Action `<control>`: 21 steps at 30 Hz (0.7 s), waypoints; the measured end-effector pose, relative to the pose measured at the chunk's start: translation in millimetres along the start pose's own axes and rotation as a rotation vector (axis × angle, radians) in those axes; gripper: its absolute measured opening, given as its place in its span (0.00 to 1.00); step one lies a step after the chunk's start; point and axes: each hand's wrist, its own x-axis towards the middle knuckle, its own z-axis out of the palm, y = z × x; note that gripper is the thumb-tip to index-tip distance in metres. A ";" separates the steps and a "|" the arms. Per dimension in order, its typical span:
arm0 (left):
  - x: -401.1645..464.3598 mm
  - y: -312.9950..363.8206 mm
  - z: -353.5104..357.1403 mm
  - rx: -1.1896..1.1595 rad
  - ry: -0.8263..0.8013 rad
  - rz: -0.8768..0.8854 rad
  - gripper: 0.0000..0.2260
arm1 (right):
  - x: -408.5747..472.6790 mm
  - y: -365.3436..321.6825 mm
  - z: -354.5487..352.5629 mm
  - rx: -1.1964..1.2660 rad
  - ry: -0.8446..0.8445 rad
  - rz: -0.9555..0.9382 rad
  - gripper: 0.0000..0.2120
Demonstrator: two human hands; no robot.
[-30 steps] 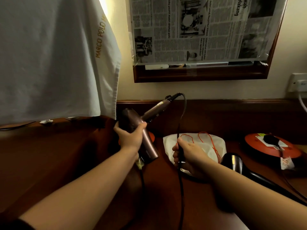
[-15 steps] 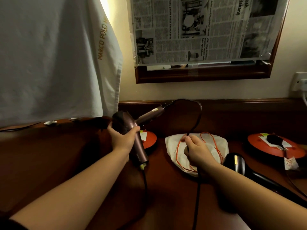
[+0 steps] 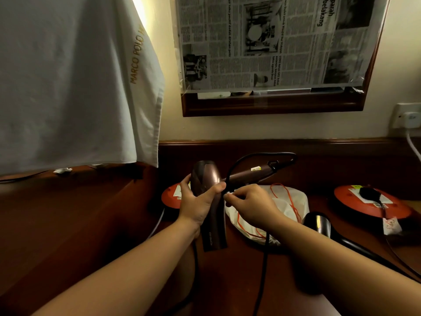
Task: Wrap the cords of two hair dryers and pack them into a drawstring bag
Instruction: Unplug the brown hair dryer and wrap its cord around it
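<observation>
My left hand (image 3: 197,202) grips the body of a brown hair dryer (image 3: 211,201) held above the wooden desk, its handle pointing back right. Its black cord (image 3: 250,157) loops from the handle end over to the dryer body, where my right hand (image 3: 248,205) pinches it against the body, then hangs down toward me. A white drawstring bag (image 3: 289,201) with an orange string lies flat on the desk behind my right hand. The second, black hair dryer (image 3: 319,222) lies to the right of the bag, partly hidden by my right forearm.
Two round red discs (image 3: 369,201) sit on the desk (image 3: 79,213), one behind the dryer, one at far right with a black plug on it. A white towel (image 3: 68,76) hangs at upper left. A newspaper-covered framed mirror and a wall socket (image 3: 407,115) are on the wall.
My right hand brought the cord leftward from above the bag to the dryer body, forming a loop off the handle. The dryer's handle has dropped to a flatter angle.
</observation>
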 end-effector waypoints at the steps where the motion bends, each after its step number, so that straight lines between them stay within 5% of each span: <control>1: -2.2 1.8 1.7 -0.004 0.002 0.001 0.46 | -0.2 0.5 -0.6 -0.005 -0.023 -0.011 0.14; 8: -6.3 -1.5 5.9 0.089 0.020 0.061 0.55 | -0.1 3.8 -9.6 -0.069 -0.126 -0.071 0.15; 21: -1.4 -0.7 7.9 0.164 -0.014 0.081 0.41 | -5.7 0.0 -20.5 -0.353 -0.188 -0.190 0.15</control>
